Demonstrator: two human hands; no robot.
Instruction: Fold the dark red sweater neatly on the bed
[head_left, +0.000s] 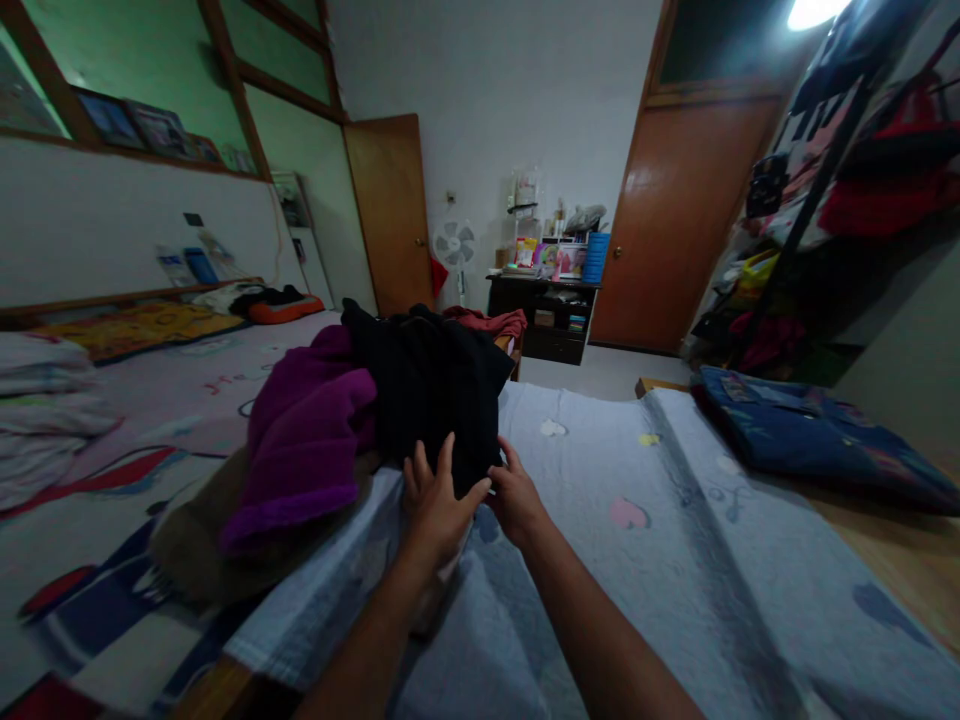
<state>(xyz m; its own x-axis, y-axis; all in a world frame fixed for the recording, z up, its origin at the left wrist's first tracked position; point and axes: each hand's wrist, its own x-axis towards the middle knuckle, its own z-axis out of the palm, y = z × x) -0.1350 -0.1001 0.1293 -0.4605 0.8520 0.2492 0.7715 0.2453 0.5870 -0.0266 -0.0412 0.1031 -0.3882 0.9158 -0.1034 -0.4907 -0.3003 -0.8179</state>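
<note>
A pile of dark clothing lies in front of me, with a black garment [442, 385] on top at its right. My left hand [439, 510] rests on the lower edge of this garment, fingers spread and stretched out. Just to the right, my right hand [519, 500] pinches the garment's lower right corner between thumb and fingers. The two thumbs almost meet. A purple fleece piece [307, 430] is bunched to the left of the black garment, over a brown-grey cloth [202, 530]. Underneath my hands is a pale blue sheet [600, 570] with cloud and heart prints.
Folded blue denim [817, 430] lies at the right on a wooden edge. A patterned bed [180, 390] with bedding spreads to the left. Farther back stand a white fan [455, 245], a dark cabinet [544, 335] with goods on it, and a rack of hung clothes and bags [892, 190].
</note>
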